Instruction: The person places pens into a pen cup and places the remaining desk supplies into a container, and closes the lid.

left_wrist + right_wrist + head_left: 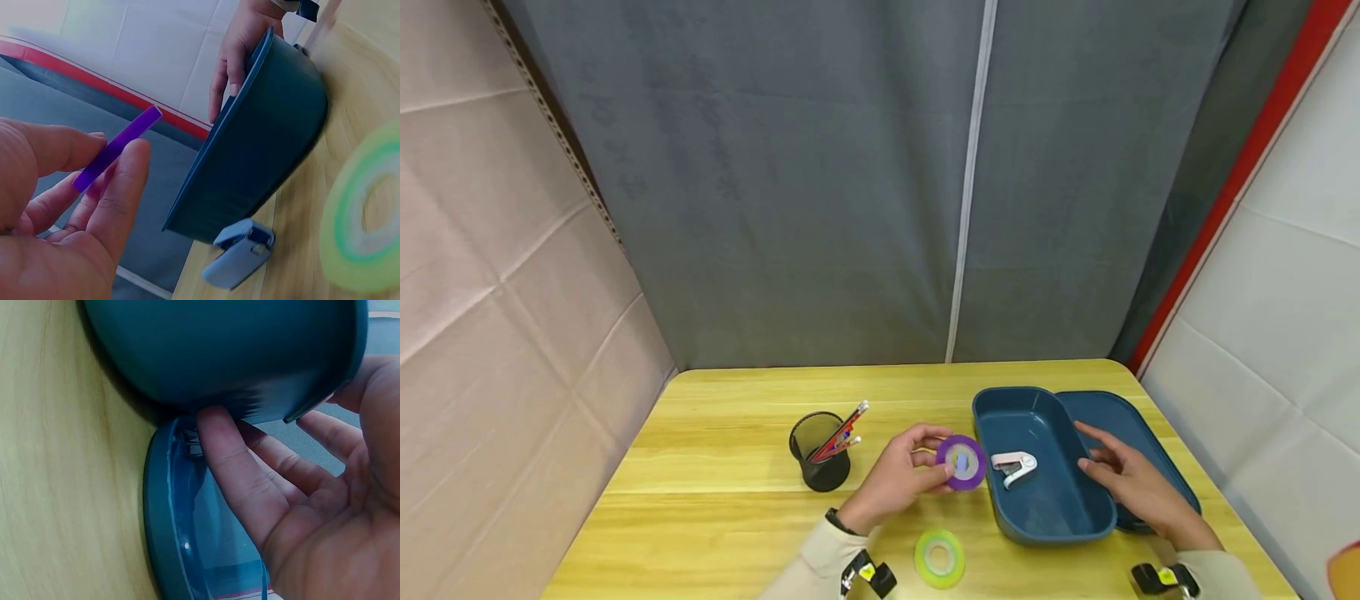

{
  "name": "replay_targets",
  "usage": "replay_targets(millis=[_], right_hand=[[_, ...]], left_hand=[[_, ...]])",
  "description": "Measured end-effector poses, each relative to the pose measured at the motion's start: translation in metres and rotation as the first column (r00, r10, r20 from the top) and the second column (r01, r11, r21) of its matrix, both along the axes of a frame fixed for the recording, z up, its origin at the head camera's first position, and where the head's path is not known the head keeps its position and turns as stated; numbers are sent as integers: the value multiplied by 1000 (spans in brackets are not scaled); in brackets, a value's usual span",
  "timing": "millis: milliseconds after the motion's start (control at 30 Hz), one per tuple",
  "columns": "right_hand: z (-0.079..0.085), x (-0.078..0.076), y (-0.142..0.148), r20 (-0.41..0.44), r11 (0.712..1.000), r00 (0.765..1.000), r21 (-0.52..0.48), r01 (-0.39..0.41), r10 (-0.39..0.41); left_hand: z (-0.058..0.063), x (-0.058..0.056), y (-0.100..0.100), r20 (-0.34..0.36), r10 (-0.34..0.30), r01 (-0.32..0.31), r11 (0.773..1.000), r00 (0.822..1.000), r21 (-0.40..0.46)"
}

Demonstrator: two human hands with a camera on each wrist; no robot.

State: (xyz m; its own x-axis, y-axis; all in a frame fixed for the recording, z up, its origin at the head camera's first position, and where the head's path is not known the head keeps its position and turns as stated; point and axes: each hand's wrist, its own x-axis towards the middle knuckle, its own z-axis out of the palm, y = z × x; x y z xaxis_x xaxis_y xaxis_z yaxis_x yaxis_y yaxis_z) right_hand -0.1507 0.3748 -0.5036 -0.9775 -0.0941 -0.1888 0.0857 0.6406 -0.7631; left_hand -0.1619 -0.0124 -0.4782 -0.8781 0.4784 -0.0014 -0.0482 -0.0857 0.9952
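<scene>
A purple roll of tape (977, 463) is pinched between the thumb and fingers of my left hand (904, 468), just left of a dark blue bin (1047, 508). The left wrist view shows the roll edge-on. My right hand (1131, 482) is at the bin's right side, its fingers extended and thumb tip at the outer wall in the right wrist view. A small white stapler (1015, 467) overlaps the bin's left part in the head view; from the left wrist, the stapler (240, 253) appears against the bin's outer wall.
A yellow-green roll of tape (939, 559) lies on the wooden table (700, 500), near the front. To the left stands a black mesh pen cup (824, 475) with several pencils. A blue lid (1153, 442) lies right of the bin, partly covered by it. Grey cloth (812, 208) hangs behind.
</scene>
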Motion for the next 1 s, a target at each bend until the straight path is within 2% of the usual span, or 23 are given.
replay_targets(millis=[267, 467, 667, 1000], right_hand=[[0, 1, -1, -8, 1000, 1000, 4, -1, 1], [-1, 1, 0, -17, 1000, 1000, -14, -10, 10], [-2, 1, 0, -25, 1000, 1000, -14, -11, 11], [-2, 0, 0, -13, 1000, 1000, -2, 0, 0]], left_hand=[[2, -1, 23, -2, -28, 28, 999, 1000, 22], [-2, -1, 38, 6, -34, 34, 999, 999, 23], [-8, -2, 48, 26, -45, 45, 999, 999, 23], [-10, -1, 59, 47, -59, 58, 998, 997, 39]])
